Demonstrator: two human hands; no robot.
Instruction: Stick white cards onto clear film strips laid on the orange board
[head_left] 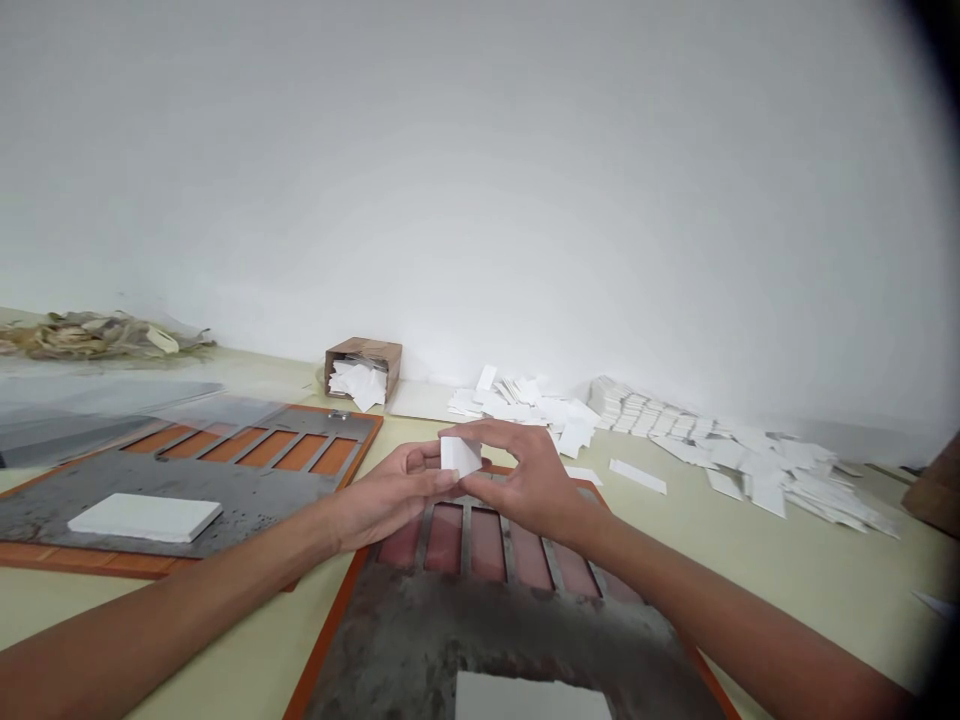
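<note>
From the head camera, the left hand (394, 488) and right hand (531, 482) meet above the bench's near edge, with a small white block (460, 456) held between them. The left fingers (427, 479) press against its left side, while the right fingers (487, 436) curl over its top and grip it from the other side. Neither hand has released it, and the block does not touch anything below.

Directly beneath the hands lies an orange-framed metal plate (457, 625), its row of slots (469, 545) showing reddish bars with no white piece visible in them. A white slab (525, 697) sits at the plate's near end, partly cut off by the bottom of the view. Toward the bench's left edge, a second orange-framed plate (247, 480) carries a white slab (144, 518).

Along the far edge, against the wall, a cardboard box (362, 367) holds loose white slips (358, 382). To its right are a scattered heap of white slips (525, 405), neat stacked rows (630, 405), and a larger loose pile (772, 475). Most of the white material remains there, with only the slabs on the plates and the block in hand apart from it.
</note>
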